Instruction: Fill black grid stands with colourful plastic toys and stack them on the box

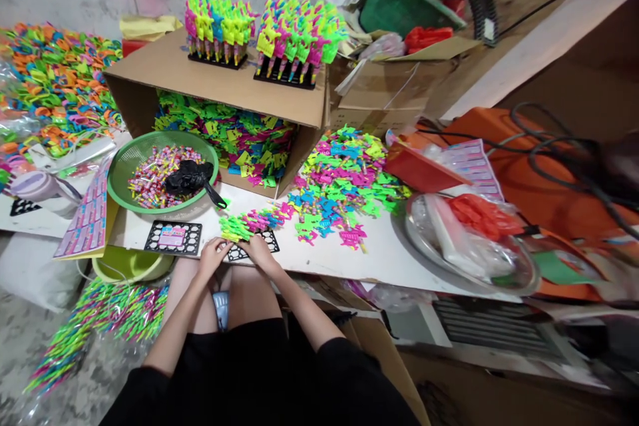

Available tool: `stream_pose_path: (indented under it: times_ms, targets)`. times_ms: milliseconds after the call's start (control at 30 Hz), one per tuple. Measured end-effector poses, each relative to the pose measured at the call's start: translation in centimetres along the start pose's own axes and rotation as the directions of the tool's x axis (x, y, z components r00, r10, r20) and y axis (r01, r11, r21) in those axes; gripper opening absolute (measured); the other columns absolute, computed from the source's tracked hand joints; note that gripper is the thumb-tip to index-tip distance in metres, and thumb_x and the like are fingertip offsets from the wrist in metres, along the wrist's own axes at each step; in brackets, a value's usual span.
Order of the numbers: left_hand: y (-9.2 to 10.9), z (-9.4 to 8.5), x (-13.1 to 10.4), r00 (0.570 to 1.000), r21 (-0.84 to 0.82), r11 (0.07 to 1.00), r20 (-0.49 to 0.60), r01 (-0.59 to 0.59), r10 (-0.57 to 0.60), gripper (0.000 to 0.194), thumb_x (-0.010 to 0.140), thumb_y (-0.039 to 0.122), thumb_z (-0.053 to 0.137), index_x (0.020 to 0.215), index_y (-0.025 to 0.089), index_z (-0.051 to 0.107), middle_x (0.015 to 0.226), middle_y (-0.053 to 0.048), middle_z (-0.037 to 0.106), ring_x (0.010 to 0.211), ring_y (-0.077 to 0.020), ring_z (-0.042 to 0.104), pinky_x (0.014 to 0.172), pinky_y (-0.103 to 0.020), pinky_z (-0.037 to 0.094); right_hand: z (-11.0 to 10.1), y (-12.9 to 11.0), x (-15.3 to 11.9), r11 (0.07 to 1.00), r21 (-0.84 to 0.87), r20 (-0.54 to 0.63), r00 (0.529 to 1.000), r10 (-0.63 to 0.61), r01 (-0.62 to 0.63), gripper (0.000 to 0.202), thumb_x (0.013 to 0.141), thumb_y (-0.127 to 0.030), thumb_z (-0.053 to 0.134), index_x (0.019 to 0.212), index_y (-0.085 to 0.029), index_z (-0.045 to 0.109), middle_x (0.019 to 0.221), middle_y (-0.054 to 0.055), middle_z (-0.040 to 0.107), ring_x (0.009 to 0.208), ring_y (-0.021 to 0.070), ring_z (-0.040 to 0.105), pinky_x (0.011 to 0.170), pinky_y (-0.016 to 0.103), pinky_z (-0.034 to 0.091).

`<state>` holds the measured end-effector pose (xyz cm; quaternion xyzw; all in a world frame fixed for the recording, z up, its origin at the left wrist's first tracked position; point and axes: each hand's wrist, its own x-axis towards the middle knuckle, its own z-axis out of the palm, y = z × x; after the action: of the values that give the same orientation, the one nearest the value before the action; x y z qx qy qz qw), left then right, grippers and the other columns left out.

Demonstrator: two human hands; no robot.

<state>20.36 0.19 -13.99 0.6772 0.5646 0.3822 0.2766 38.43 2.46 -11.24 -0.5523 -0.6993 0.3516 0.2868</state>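
Observation:
My left hand [213,257] is at the left end of a black tray with hexagonal holes [270,240], its fingers curled together. What lies between those fingers is too small to make out. Over the same tray, my right hand [258,253] has its fingers bent against a row of bright plastic toy pieces [238,226], yellow-green nearest me and pink and blue farther right. The hand partly covers the tray, and its fingertips are hard to see. A second black tray [151,237] with a pink and blue label card [172,235] lies to the left.
A green basket [114,176] holds small wrapped pieces and a black plastic bag [190,176]. Behind it, an open cardboard box [219,90] is full of toy pieces, with filled racks [284,76] on top. Loose toys [344,180] and a metal basin [524,279] are to the right.

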Motion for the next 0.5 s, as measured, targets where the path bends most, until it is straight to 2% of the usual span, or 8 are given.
stream_pose_path:
  times_ms: [67, 133, 200, 267, 333, 433, 500]
  targets:
    - [-0.1, 0.1, -0.1, 1.000, 0.013, 1.000, -0.007, -0.009, 0.009, 0.026, 0.084, 0.044, 0.056, 0.085, 0.020, 0.065, 0.082, -0.003, 0.067, 0.074, -0.0159, 0.059, 0.073, -0.027, 0.045, 0.0, 0.2, -0.3, 0.999, -0.032, 0.001, 1.000, 0.020, -0.020, 0.021, 0.083, -0.037, 0.061, 0.086, -0.019, 0.070, 0.086, 0.010, 0.073, 0.083, 0.0249, 0.067, 0.076, 0.031, 0.048]
    - [-0.2, 0.2, -0.1, 1.000, 0.027, 1.000, -0.011, 0.001, -0.001, 0.024, 0.083, 0.043, 0.058, 0.084, 0.020, 0.065, 0.080, -0.003, 0.066, 0.073, -0.0162, 0.059, 0.073, -0.028, 0.045, -0.5, 0.6, -0.8, 0.999, 0.032, 0.005, 1.000, 0.003, -0.003, 0.021, 0.085, -0.036, 0.058, 0.088, -0.018, 0.070, 0.089, 0.009, 0.072, 0.083, 0.0229, 0.066, 0.078, 0.031, 0.048]
    - [-0.3, 0.3, -0.2, 0.998, 0.026, 0.998, -0.031, 0.048, -0.047, 0.024, 0.081, 0.044, 0.060, 0.084, 0.021, 0.063, 0.078, -0.002, 0.066, 0.071, -0.0165, 0.060, 0.071, -0.028, 0.045, -1.6, 1.4, -1.5, 0.991, 0.135, -0.023, 0.999, -0.022, 0.025, 0.023, 0.085, -0.034, 0.054, 0.093, -0.018, 0.069, 0.096, 0.008, 0.071, 0.085, 0.0209, 0.066, 0.081, 0.031, 0.049]
    - [-0.1, 0.6, -0.2, 0.991, -0.007, 0.994, -0.068, 0.113, -0.113, 0.027, 0.078, 0.045, 0.063, 0.090, 0.021, 0.060, 0.080, -0.001, 0.067, 0.070, -0.0164, 0.061, 0.069, -0.027, 0.045, -3.4, 2.6, -2.5, 0.986, 0.161, -0.115, 0.993, -0.022, 0.040, 0.026, 0.087, -0.033, 0.049, 0.098, -0.018, 0.068, 0.101, 0.009, 0.070, 0.090, 0.0206, 0.064, 0.085, 0.032, 0.049]
    - [0.2, 0.8, -0.1, 0.982, -0.045, 0.987, -0.105, 0.155, -0.159, 0.034, 0.076, 0.045, 0.065, 0.098, 0.022, 0.055, 0.084, -0.001, 0.067, 0.070, -0.0161, 0.061, 0.068, -0.027, 0.045, -5.8, 4.2, -3.6, 0.997, 0.062, -0.263, 0.965, -0.021, 0.038, 0.030, 0.089, -0.032, 0.044, 0.099, -0.016, 0.068, 0.105, 0.011, 0.068, 0.098, 0.0227, 0.061, 0.091, 0.036, 0.046]
    - [1.0, 1.1, 0.0, 0.974, -0.026, 0.985, -0.147, 0.173, -0.175, 0.033, 0.075, 0.044, 0.066, 0.097, 0.022, 0.053, 0.082, -0.001, 0.066, 0.068, -0.0169, 0.059, 0.067, -0.028, 0.043, -9.1, 7.0, -5.4, 0.976, -0.207, -0.486, 0.873, -0.043, -0.067, 0.036, 0.090, -0.028, 0.038, 0.106, -0.011, 0.066, 0.116, 0.019, 0.061, 0.114, 0.0275, 0.051, 0.101, 0.044, 0.038]
    - [1.4, 1.4, 0.1, 0.968, 0.036, 0.982, -0.179, 0.184, -0.175, 0.027, 0.076, 0.042, 0.065, 0.089, 0.022, 0.054, 0.073, 0.000, 0.062, 0.065, -0.0181, 0.057, 0.066, -0.029, 0.041, -10.5, 8.7, -6.4, 0.928, -0.335, -0.535, 0.844, -0.042, -0.166, 0.039, 0.089, -0.026, 0.038, 0.115, -0.009, 0.061, 0.122, 0.021, 0.057, 0.119, 0.0291, 0.046, 0.103, 0.046, 0.036]
